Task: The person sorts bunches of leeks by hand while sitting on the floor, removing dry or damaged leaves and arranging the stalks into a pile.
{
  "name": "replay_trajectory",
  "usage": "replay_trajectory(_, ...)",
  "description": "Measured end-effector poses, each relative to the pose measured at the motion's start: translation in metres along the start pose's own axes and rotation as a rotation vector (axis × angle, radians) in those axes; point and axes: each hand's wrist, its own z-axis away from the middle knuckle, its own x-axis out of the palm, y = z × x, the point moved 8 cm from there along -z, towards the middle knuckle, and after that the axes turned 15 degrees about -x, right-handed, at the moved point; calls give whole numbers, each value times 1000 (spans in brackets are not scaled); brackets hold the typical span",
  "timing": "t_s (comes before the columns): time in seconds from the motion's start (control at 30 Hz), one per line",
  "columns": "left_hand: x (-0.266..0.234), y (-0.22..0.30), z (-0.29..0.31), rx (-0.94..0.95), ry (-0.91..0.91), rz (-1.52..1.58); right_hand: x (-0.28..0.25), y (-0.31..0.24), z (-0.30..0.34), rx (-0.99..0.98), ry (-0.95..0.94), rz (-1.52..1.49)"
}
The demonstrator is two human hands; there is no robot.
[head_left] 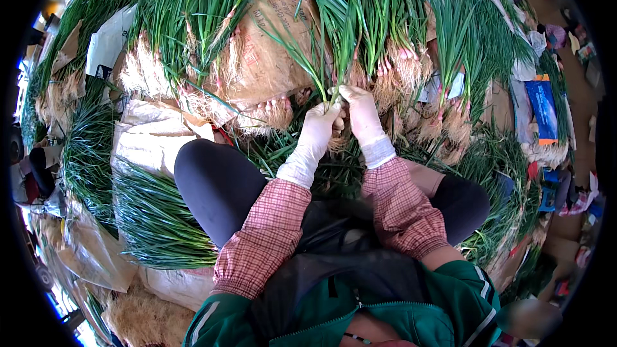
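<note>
My left hand [317, 130], in a white glove, is closed around the lower stems of a few green garlic plants [322, 77]. Their long flat leaves point away from me, and roots hang below the fingers. Right beside it, my right hand [362, 114], also gloved, pinches the stems with thumb and forefinger; exactly which stems it grips is partly hidden. Both hands meet above the gap between my bent knees. Just beyond them lie bundles of green garlic [366, 13] with pinkish bases and pale, stringy roots.
A brown paper sack [273, 58] with printing lies beyond my hands under the greens. More bundles [193, 19] are heaped at far left. Trimmed green leaves [160, 218] pile on paper beside my left knee [215, 186]. A blue packet [543, 109] lies at the right.
</note>
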Motion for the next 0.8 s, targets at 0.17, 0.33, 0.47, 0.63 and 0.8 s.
replay_trajectory(0.17, 6, 18, 27, 72, 58, 57, 17, 19, 20, 215, 68, -485)
replay_trajectory(0.33, 2, 51, 62, 251, 246, -101, -18, 4, 4, 77, -278, 788)
replay_trajectory(0.47, 8, 24, 36, 28, -37, 128, -33, -78, -18, -238, -193, 1419)
replay_trajectory(0.63, 10, 18, 21, 118, 27, 29, -44, -78, -50, -223, -40, 1227)
replay_trajectory(0.8, 17, 11, 23, 10, -8, -58, -13, -32, -9, -240, -91, 199)
